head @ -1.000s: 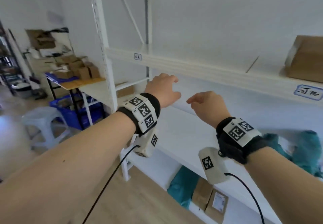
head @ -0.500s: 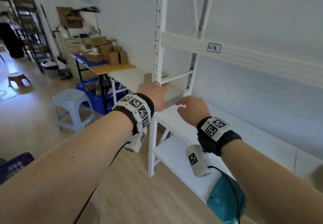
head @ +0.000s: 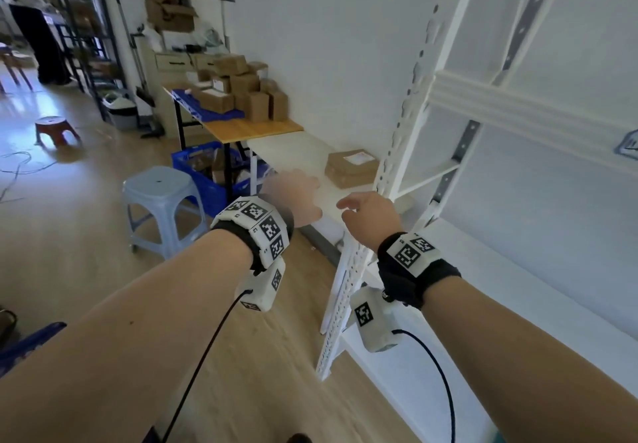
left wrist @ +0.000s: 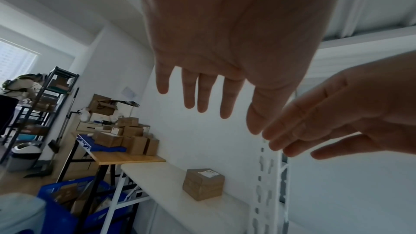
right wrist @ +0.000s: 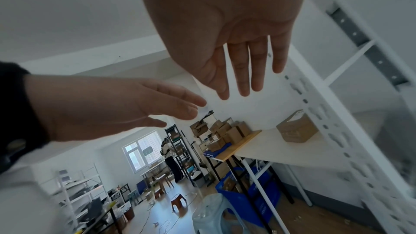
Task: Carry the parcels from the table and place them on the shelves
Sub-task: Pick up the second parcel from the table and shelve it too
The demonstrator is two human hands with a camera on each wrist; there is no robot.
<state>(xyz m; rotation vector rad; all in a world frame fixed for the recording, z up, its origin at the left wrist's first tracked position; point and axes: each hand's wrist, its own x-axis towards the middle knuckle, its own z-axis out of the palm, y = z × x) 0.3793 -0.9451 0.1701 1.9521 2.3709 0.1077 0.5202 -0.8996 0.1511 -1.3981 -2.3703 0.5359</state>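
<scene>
Hands out front, both empty: the left hand (head: 299,197) and the right hand (head: 371,216) hang side by side with fingers (left wrist: 203,93) straight and spread, holding nothing. Ahead of them and a little to the right, a lone brown parcel (head: 351,168) sits on the pale surface (head: 293,150), just beside the white shelf upright (head: 400,152). Its long side looks to run roughly across the line of reach, label up. The right hand looks the nearer of the two, though the left is close behind, so a two-handed clasp on its ends seems likely. Well beyond, more parcels (head: 241,92) are stacked on the wooden surface (head: 252,130). The shelves (head: 518,111) stand to the right.
</scene>
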